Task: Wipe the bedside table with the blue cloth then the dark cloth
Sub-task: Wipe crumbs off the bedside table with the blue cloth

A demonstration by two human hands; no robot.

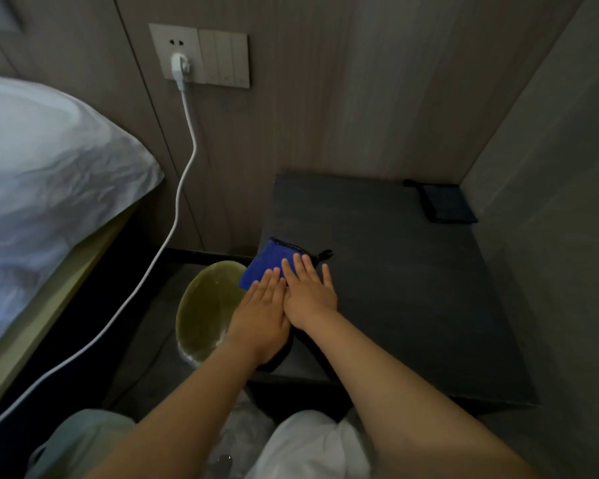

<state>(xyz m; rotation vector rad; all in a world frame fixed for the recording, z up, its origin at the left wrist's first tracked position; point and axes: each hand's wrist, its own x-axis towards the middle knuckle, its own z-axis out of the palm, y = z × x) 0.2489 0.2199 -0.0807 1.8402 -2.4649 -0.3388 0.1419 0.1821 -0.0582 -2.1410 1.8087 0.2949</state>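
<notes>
Blue cloth (268, 262) lies at the left edge of the table (395, 288) under my left hand (261, 319) and right hand (308, 292), fingers straight and flat. First wipe seems underway; the dark cloth (446, 203), dim in the far corner, looks untouched.

A single wide-angle view from the person's head looks forward and steeply down along both forearms. The left hand (260, 316) and right hand (309, 292) lie close below, mid-frame, at the desk's (402, 278) left edge. A wall (325, 98) rises beyond the hands, and a bed (49, 160) lies to their left.
</notes>
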